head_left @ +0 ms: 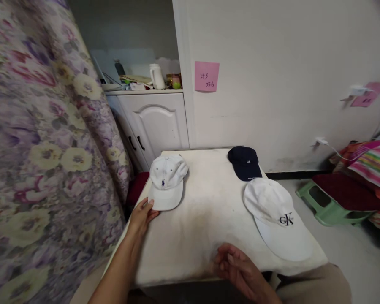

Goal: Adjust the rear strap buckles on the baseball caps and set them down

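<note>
My left hand (144,215) grips the brim edge of a white baseball cap (169,177), thumb on top and fingers beneath. This cap sits at the left side of the table, its small dark emblem and brim facing me. My right hand (236,268) hovers by the table's front edge, fingers loosely curled and apart, with nothing visible in it. To its right lies a larger white baseball cap (269,202) with black "CK" lettering, brim toward me. A navy baseball cap (243,158) rests behind that one, at the far right corner.
A pale cloth covers the table (205,202), which stands against the wall. A floral curtain (44,169) hangs close on the left. Behind are a white cabinet (160,122) and a shelf holding a white jug (157,77). A green stool (323,207) stands on the right.
</note>
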